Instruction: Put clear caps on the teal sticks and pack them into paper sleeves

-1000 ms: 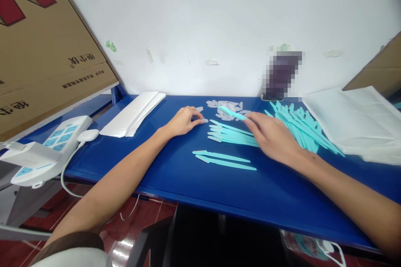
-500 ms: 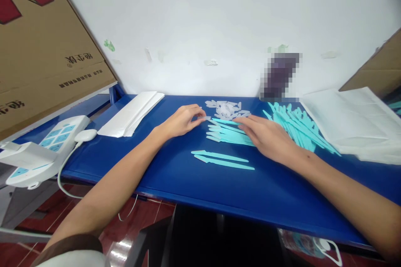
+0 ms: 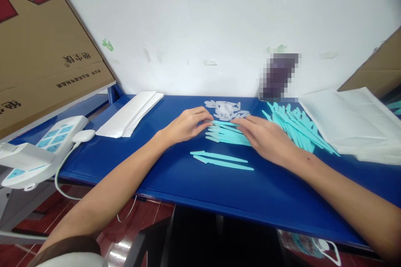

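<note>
A turquoise eyebrow razor lies level between my two hands. My right hand pinches its handle end with closed fingers. At the blade end, my left hand has its fingertips closed on a small clear blade cap, which they mostly hide. Just below is a row of turquoise razors, partly covered by my right hand. Nearer me, two more razors lie side by side, blade ends to the left. Behind the held razor is a pile of clear caps.
On the right of the blue table a heap of turquoise razors lies beside white padded sheets. Folded white packaging lies left. A power strip with a cable is at the left edge, below a large carton.
My left hand has moved slightly right, bringing the clear cap to the razor's blade end. My right hand keeps its hold on the razor, almost in place.
</note>
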### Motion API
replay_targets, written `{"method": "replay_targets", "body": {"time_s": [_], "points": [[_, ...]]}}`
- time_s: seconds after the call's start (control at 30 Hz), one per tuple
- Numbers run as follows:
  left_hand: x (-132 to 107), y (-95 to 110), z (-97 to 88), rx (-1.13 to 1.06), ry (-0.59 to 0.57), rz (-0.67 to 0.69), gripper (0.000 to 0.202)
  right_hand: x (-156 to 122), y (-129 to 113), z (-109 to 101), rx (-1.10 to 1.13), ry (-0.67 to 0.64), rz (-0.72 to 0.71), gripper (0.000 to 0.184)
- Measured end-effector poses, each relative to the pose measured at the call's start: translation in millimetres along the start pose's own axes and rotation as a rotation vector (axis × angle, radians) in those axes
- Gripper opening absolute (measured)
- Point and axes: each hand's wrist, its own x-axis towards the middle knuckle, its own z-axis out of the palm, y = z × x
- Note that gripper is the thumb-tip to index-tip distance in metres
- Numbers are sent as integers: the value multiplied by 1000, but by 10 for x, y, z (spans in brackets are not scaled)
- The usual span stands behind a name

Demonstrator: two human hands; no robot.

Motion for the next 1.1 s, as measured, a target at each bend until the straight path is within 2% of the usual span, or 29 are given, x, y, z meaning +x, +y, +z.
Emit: {"method": "replay_targets", "body": {"time_s": [0.23, 0.37, 0.43, 0.5, 0.6, 0.77, 0.93, 1.1], "points": [[40, 152, 151, -41, 190, -87, 15, -12, -46, 9, 96, 106, -53, 37], [57, 195, 172, -47, 267, -98, 16, -17, -51, 17, 141, 149, -44, 35], [70, 198, 146, -87, 260, -104, 16, -15, -55, 4, 149, 128, -34, 35], [77, 170, 92, -128, 159, -89, 16, -11, -61, -18, 146, 58, -14, 35], [54, 40, -16, -93, 30, -106, 25, -7, -77, -40, 102, -63, 22, 33], [-80, -334, -118, 64, 77, -354, 42, -17, -121, 6, 43, -77, 53, 36], [-182, -571, -74, 95, 117, -580, 47, -38, -157, 53, -13, -92, 57, 38], [-213, -658, 57, 154, 100, -575, 44, -49, -224, -18, 56, -19, -44, 37]]}}
